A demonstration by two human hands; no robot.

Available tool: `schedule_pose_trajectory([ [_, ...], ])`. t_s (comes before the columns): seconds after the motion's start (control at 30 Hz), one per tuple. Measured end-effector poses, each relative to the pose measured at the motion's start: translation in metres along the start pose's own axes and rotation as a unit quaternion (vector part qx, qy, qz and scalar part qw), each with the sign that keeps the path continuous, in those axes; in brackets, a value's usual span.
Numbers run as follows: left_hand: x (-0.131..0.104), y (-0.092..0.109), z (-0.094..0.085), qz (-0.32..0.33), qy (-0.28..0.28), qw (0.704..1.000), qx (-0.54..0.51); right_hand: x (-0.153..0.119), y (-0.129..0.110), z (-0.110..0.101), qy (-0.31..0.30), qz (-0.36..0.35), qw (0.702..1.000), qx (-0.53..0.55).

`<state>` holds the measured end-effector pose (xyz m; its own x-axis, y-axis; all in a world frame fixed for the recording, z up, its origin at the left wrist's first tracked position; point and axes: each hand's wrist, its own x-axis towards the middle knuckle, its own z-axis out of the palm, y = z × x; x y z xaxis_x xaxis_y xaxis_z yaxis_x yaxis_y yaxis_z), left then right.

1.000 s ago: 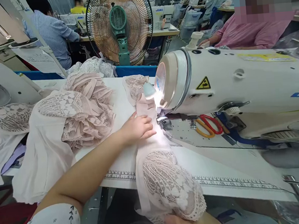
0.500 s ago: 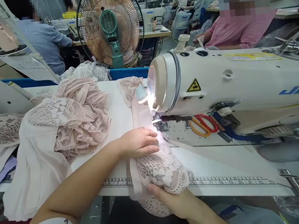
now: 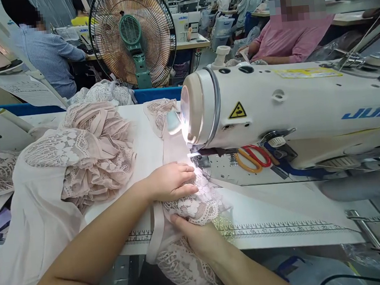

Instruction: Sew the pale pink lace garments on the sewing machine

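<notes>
- Large fan with a green motor (image 3: 131,30), well beyond the left fingers (image 3: 187,189)
- Person in a striped shirt (image 3: 45,55), beyond the fingers, to their left
- Person in a pink top (image 3: 295,39), beyond, to their right
- Orange- and red-handled scissors (image 3: 252,158), right of the fingers
- Sheet of writing (image 3: 28,88), beyond them, far left

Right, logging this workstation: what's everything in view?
lace garment: one, pale pink, centre
table: one, white, underneath
fabric pile: one, pale pink, left
sewing machines: several, mainly white, nearest right
scissors: one pair, orange and red, under machine arm
ruler markings: one row, black, table's front
fan: one, green and black, behind table
co-workers: several, blue, pink, other tops, background
background clutter: uncountable, mixed colours, behind
left grip: one, bare, on garment
right grip: one, bare, holding garment
</notes>
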<state>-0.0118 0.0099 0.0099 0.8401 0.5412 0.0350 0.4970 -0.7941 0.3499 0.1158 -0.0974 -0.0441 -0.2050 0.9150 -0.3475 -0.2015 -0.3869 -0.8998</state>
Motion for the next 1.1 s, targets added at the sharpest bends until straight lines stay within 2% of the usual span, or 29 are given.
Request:
schedule_pose_trajectory([
  [0.13, 0.002, -0.003, 0.002, -0.009, 0.002, 0.999, 0.036, 0.004, 0.0, 0.006, 0.025, -0.001, 0.998, 0.064],
  [0.37, 0.009, 0.002, 0.005, -0.064, 0.01, 0.992, 0.112, 0.007, -0.005, 0.01, -0.008, 0.059, 0.984, 0.166],
  [0.6, 0.014, 0.01, 0.008, -0.109, 0.012, 0.98, 0.165, 0.007, -0.012, 0.012, -0.005, 0.104, 0.976, 0.192],
  [0.7, 0.016, 0.009, 0.008, -0.143, 0.017, 0.972, 0.185, 0.006, -0.014, 0.012, -0.011, 0.082, 0.975, 0.207],
  [0.9, 0.018, 0.02, 0.006, -0.237, -0.072, 0.952, 0.181, 0.007, -0.022, 0.009, -0.086, 0.041, 0.974, 0.207],
  [0.97, 0.014, 0.022, 0.003, -0.26, -0.085, 0.945, 0.179, 0.007, -0.024, 0.008, -0.124, 0.019, 0.972, 0.201],
  [1.03, 0.007, 0.02, -0.002, -0.255, -0.091, 0.947, 0.171, 0.005, -0.025, 0.004, -0.164, -0.004, 0.971, 0.173],
  [1.1, -0.001, 0.012, -0.009, -0.236, -0.105, 0.953, 0.159, -0.002, -0.029, -0.005, -0.199, -0.03, 0.976, 0.088],
])
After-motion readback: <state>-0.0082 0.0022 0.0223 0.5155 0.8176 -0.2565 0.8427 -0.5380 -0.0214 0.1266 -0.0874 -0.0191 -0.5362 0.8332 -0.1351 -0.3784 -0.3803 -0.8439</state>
